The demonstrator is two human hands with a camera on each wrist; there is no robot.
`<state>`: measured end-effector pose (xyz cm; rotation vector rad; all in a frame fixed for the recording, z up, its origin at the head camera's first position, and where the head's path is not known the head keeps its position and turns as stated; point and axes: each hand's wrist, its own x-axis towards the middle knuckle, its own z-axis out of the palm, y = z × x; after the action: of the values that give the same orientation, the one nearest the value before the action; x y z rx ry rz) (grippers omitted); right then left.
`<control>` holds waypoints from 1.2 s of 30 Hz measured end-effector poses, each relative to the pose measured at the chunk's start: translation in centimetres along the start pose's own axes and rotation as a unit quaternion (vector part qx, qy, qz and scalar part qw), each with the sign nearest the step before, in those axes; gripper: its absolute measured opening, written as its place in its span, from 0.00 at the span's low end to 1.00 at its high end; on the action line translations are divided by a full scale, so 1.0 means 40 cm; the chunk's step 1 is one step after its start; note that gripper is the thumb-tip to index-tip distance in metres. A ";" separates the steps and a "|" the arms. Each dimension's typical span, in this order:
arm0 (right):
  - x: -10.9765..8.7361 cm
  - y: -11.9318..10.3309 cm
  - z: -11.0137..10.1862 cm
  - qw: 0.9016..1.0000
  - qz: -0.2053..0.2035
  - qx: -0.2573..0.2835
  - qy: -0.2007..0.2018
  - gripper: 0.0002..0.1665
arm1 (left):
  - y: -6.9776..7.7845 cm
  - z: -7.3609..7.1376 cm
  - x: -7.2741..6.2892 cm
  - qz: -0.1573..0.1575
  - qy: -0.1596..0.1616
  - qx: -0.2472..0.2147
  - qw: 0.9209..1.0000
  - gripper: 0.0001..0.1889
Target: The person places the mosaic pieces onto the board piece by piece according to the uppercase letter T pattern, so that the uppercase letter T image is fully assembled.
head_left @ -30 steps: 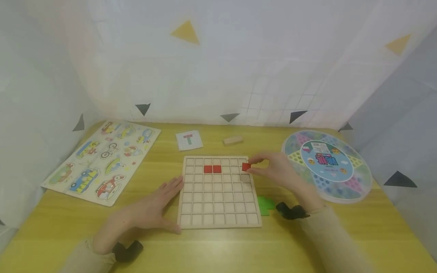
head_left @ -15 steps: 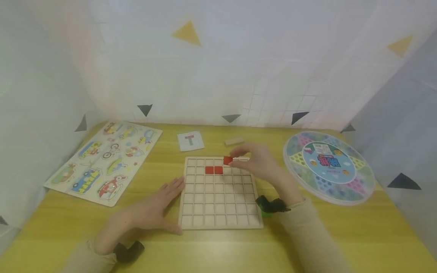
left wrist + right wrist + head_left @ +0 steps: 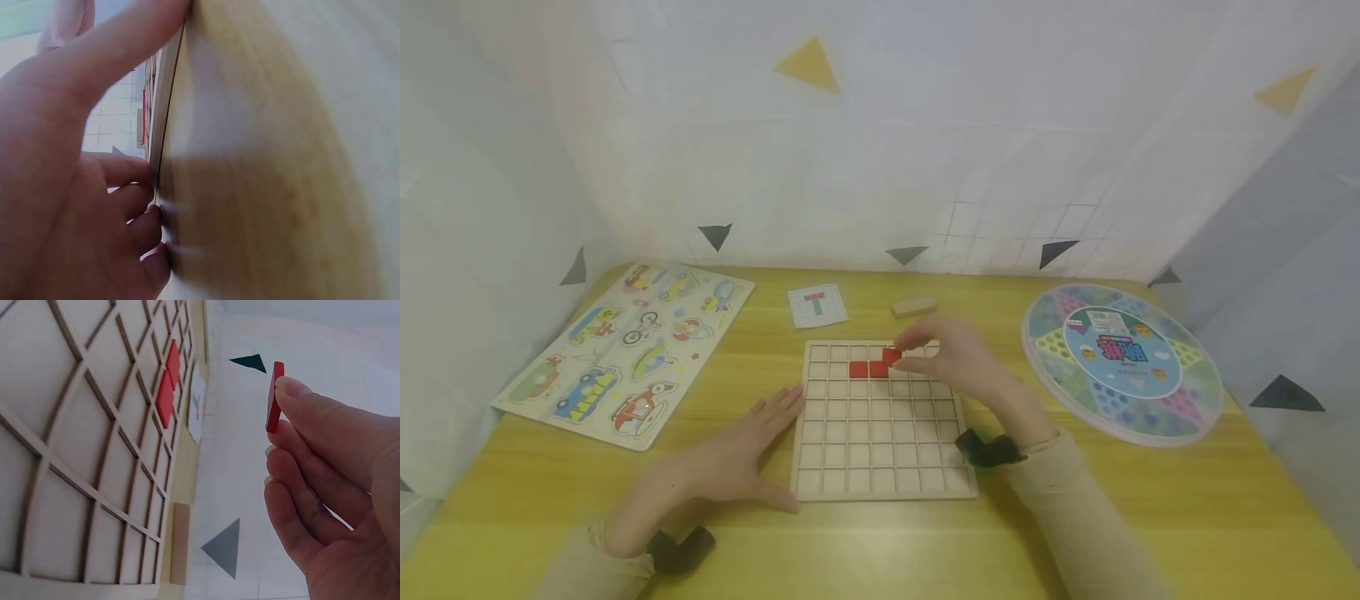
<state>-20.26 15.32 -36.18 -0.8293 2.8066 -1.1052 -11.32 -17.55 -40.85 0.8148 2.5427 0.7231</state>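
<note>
A wooden grid board [image 3: 883, 434] lies in the middle of the table. Two flat red square tiles [image 3: 859, 369] sit side by side in its second row from the far edge. Between thumb and fingertips, my right hand [image 3: 958, 354] pinches a third red tile [image 3: 891, 357], tilted and just right of that pair. The right wrist view shows this held tile [image 3: 275, 399] raised above the grid. My left hand [image 3: 730, 462] rests along the board's left edge, fingers stretched out and touching its side, thumb near the front left corner.
Behind the board lie a small card [image 3: 817, 306] with a red and green T pattern and a wooden block [image 3: 914, 307]. A vehicle picture puzzle [image 3: 700, 367] is at left, a round game box [image 3: 1123, 429] at right. My right wrist mostly hides something green.
My right hand has carried the red tile leftward from the board's right side to beside the two placed tiles, lowering slightly at the end. The left hand has stayed put.
</note>
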 end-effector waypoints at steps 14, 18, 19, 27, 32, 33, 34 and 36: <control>0.010 0.040 0.050 1.000 -0.006 0.002 -0.003 0.13 | -0.002 0.002 -0.001 -0.006 -0.001 0.003 1.000 0.68; 0.012 0.053 0.057 1.000 0.008 0.012 -0.006 0.12 | -0.001 0.002 -0.001 -0.009 -0.001 0.004 1.000 0.68; 0.012 0.055 0.059 1.000 0.010 0.015 -0.007 0.12 | 0.000 0.001 -0.002 -0.010 -0.002 0.004 1.000 0.68; 0.008 0.061 0.064 0.999 0.023 0.022 -0.008 0.13 | 0.006 -0.002 -0.005 -0.020 -0.007 -0.003 1.000 0.67; 0.009 0.064 0.063 0.999 0.035 0.012 -0.009 0.14 | 0.008 -0.003 -0.005 -0.019 -0.006 -0.005 1.000 0.67; 0.009 0.065 0.062 0.999 0.037 0.009 -0.011 0.14 | 0.009 -0.003 -0.005 -0.018 -0.006 -0.006 1.000 0.67; 0.009 0.065 0.062 0.999 0.039 0.007 -0.013 0.14 | 0.009 -0.004 -0.005 -0.018 -0.006 -0.006 1.000 0.67; 0.009 0.068 0.063 0.999 0.043 0.007 -0.017 0.15 | 0.011 -0.004 -0.006 -0.018 -0.006 -0.008 1.000 0.67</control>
<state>-21.36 15.24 -39.75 -0.7122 2.7742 -1.0864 -11.05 -17.45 -40.42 0.7636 2.5317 0.7247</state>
